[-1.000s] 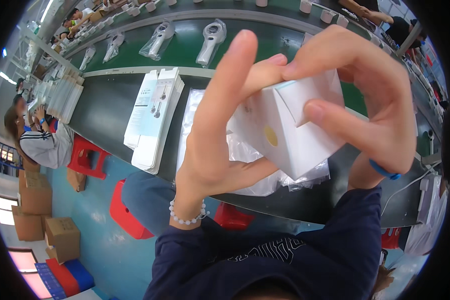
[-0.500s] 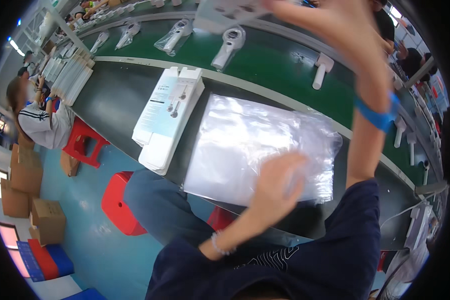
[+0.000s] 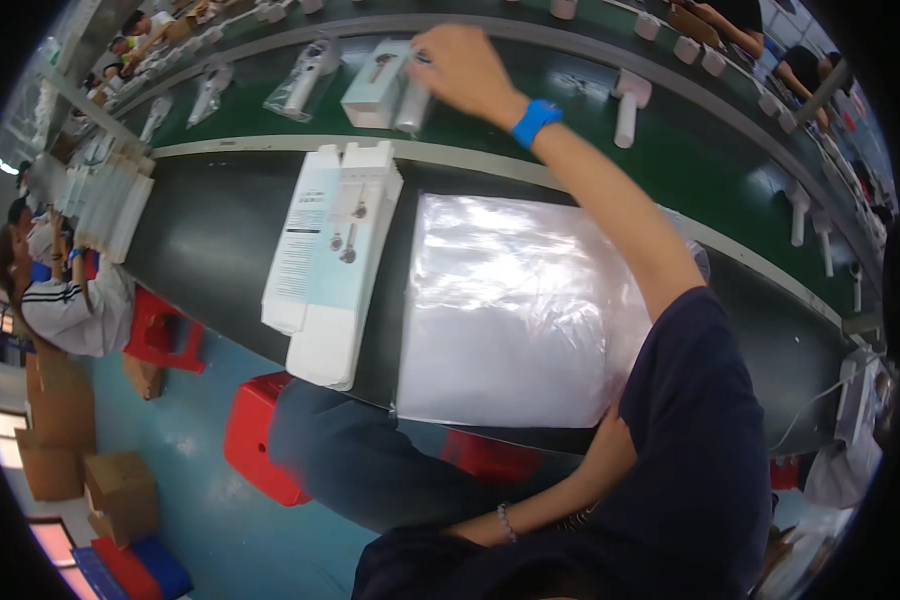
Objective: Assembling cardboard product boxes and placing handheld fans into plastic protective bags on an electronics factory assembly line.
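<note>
Sleeve (image 3: 705, 420) of the right arm partly hides the left hand (image 3: 614, 440), near the front edge of the counter (image 3: 210, 220); its grip cannot be told. Transparent bags (image 3: 510, 330) lie just right of flat cartons (image 3: 320, 250). Beyond the rail (image 3: 240, 145), the right hand (image 3: 460, 72) bends over a bagged device (image 3: 411, 110) beside a white box (image 3: 373, 92); whether it grips is unclear. Green belt (image 3: 570, 112) stretches rightward to another white device (image 3: 627, 112).

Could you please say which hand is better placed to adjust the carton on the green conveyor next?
Probably the right hand: it reaches over the green conveyor, beside the carton. The left hand is low by the bench edge, partly hidden by the right sleeve.
</note>
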`<state>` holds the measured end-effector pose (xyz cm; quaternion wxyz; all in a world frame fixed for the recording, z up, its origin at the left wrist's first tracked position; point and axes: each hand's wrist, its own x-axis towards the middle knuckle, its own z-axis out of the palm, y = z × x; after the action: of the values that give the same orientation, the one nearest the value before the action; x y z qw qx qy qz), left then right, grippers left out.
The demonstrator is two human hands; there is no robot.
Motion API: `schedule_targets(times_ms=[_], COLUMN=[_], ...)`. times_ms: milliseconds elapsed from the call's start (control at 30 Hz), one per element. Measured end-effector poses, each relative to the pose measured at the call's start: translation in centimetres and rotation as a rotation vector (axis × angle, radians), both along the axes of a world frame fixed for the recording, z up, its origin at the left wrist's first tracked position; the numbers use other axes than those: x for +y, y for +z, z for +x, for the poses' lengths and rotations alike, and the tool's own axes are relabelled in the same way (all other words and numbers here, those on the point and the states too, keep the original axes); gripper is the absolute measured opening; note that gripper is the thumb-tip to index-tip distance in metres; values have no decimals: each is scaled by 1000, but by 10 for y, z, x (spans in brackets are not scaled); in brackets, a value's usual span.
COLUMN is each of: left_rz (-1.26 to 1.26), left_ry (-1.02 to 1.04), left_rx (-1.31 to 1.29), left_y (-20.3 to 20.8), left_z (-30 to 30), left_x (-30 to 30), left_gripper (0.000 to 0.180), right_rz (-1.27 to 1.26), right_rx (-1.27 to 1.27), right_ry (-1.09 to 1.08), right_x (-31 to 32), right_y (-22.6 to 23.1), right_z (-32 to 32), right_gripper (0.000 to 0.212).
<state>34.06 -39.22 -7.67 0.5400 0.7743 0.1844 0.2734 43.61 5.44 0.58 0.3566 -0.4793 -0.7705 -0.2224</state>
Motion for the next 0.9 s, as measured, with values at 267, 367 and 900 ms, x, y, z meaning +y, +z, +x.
schedule_targets(times_ms=[267, 367, 900], left_rz=[556, 499, 635], left_ry=[147, 140, 275], left_rx=[15, 6, -3], left_y=[-3, 10, 31], left_z=[3, -4, -5], left_x=[7, 23, 30], left_gripper=[41, 34, 12], right_rz=[-756, -592, -359], right_rx=[-281, 31, 141], right_ry=[-905, -571, -275], right_x=[-42, -64, -270], right_y=[-31, -20, 55], right_z=[280, 256, 183], right_gripper=[53, 37, 54])
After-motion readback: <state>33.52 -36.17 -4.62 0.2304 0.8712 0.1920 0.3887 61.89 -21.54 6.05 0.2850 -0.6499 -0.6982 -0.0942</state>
